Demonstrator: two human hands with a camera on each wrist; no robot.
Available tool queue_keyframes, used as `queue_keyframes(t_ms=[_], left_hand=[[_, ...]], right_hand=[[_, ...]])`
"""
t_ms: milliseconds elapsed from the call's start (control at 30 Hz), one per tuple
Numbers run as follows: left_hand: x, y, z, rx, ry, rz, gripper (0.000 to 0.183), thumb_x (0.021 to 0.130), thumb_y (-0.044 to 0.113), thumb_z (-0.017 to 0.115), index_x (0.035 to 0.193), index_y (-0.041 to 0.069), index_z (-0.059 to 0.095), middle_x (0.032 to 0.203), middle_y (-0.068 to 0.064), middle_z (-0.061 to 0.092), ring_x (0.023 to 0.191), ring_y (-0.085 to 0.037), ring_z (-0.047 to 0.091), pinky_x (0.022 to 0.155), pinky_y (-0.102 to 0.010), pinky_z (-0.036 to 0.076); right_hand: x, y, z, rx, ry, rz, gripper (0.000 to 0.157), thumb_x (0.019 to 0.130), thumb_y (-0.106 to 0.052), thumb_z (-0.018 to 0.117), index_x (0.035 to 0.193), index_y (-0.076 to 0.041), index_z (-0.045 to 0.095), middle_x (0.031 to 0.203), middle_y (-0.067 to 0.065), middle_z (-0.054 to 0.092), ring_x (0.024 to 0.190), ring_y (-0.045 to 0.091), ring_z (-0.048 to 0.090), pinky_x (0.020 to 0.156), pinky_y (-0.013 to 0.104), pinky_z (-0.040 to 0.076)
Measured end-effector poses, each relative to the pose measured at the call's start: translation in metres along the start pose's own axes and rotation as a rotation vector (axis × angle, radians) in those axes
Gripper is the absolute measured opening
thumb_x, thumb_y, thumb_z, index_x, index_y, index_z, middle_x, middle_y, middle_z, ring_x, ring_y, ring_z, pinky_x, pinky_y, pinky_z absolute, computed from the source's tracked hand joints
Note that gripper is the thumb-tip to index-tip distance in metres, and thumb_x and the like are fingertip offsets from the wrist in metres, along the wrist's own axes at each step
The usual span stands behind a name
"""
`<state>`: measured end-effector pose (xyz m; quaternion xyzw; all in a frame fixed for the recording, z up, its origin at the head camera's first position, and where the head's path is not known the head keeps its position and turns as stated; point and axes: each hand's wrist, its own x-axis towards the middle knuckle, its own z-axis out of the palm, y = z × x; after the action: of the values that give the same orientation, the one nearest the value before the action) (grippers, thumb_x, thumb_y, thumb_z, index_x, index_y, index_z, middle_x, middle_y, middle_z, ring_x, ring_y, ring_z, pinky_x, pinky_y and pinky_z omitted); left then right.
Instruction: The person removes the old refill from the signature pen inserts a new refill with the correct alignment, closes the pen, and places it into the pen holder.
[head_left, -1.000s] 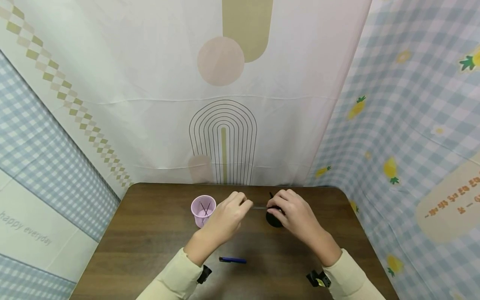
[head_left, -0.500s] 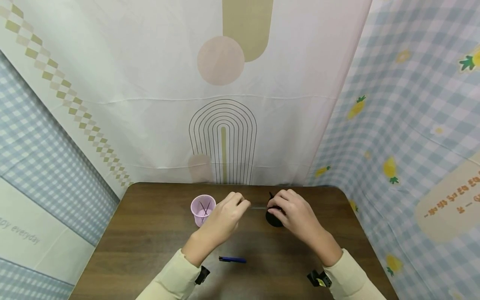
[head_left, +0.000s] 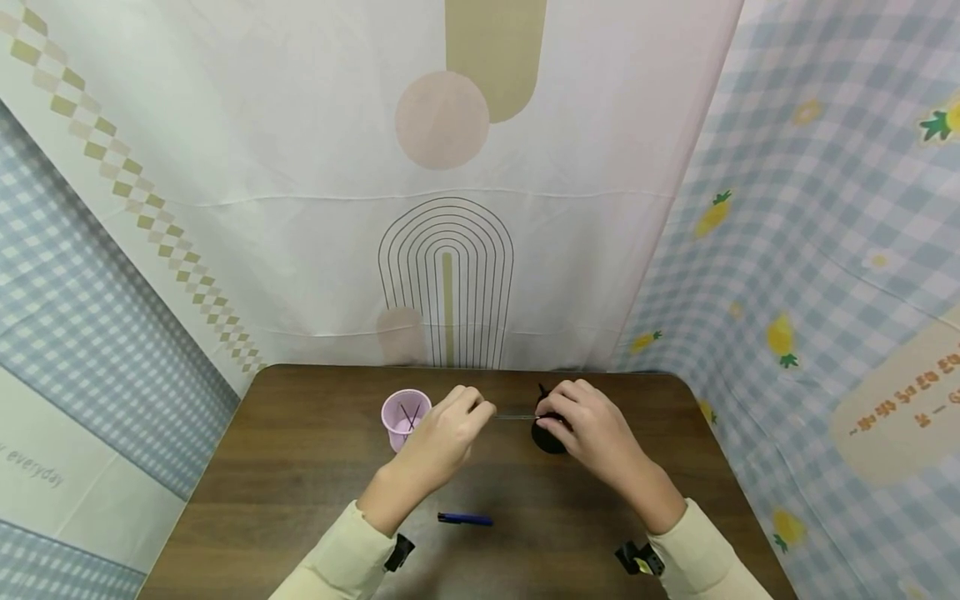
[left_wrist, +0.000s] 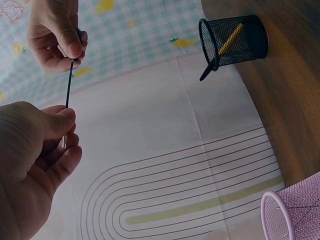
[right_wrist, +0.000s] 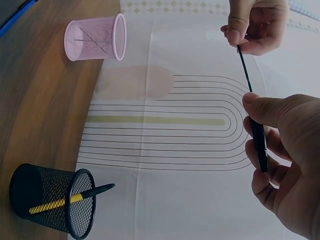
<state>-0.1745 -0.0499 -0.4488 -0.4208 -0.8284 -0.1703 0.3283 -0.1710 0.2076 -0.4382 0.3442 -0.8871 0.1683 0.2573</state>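
My left hand pinches one end of a thin dark pen refill between thumb and fingers; a clear tip pokes out below them in the left wrist view. At the other end, my right hand grips a slim black pen barrel, tapered at its lower end. The refill runs straight from that barrel to the left hand, so both hands are joined by it above the table. Part of the barrel is covered by the right fingers.
A pink mesh cup with thin dark sticks visible stands behind my left hand. Behind the right is a black mesh cup holding a yellow-and-black pen. Nearer me, a blue pen lies on the brown table.
My left hand has drifted a little to the left, and a longer stretch of refill shows between the hands. The right hand has hardly moved.
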Motion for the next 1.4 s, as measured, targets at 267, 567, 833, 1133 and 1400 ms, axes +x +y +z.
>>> queue_keyframes(t_ms=[267,567,833,1133,1400], left_hand=[[-0.001,0.0,-0.004,-0.008,0.009,0.001,0.031,0.079,-0.019,0.057,0.095,0.006,0.064,0.087,-0.003,0.056,0.083,-0.017,0.054,0.072,-0.026,0.05],[-0.006,-0.006,-0.004,-0.038,0.033,-0.009,0.025,0.083,-0.017,0.063,0.094,0.005,0.066,0.088,-0.003,0.059,0.084,-0.018,0.057,0.073,-0.027,0.052],[-0.016,-0.013,0.0,-0.068,0.049,-0.063,0.006,0.093,0.0,0.07,0.095,0.005,0.067,0.089,-0.004,0.062,0.084,-0.019,0.06,0.073,-0.027,0.054],[-0.033,-0.021,0.015,-0.031,0.054,-0.1,0.005,0.092,0.004,0.07,0.093,0.007,0.066,0.087,-0.001,0.061,0.081,-0.019,0.059,0.073,-0.03,0.053],[-0.047,-0.027,0.03,-0.025,0.017,-0.137,0.007,0.09,0.003,0.071,0.091,0.008,0.067,0.086,-0.001,0.062,0.08,-0.018,0.061,0.072,-0.031,0.054]], right_hand=[[0.0,0.0,-0.001,-0.014,-0.008,0.003,0.016,0.082,-0.02,0.086,0.092,-0.02,0.073,0.095,-0.006,0.067,0.083,0.012,0.058,0.07,0.029,0.051],[-0.001,0.0,-0.002,-0.012,-0.01,0.0,0.016,0.082,-0.02,0.086,0.092,-0.02,0.073,0.095,-0.006,0.067,0.083,0.011,0.057,0.069,0.029,0.051],[-0.002,0.0,-0.001,-0.004,-0.004,-0.007,0.017,0.081,-0.019,0.086,0.092,-0.019,0.073,0.095,-0.006,0.067,0.083,0.013,0.058,0.07,0.031,0.05],[-0.004,0.003,0.003,0.057,-0.001,0.015,0.017,0.084,-0.016,0.084,0.097,-0.018,0.074,0.1,-0.007,0.068,0.087,0.012,0.059,0.072,0.031,0.05],[-0.006,0.004,0.004,0.11,0.034,0.02,0.022,0.083,-0.012,0.085,0.1,-0.02,0.074,0.102,-0.009,0.069,0.081,0.005,0.064,0.066,0.026,0.055]])
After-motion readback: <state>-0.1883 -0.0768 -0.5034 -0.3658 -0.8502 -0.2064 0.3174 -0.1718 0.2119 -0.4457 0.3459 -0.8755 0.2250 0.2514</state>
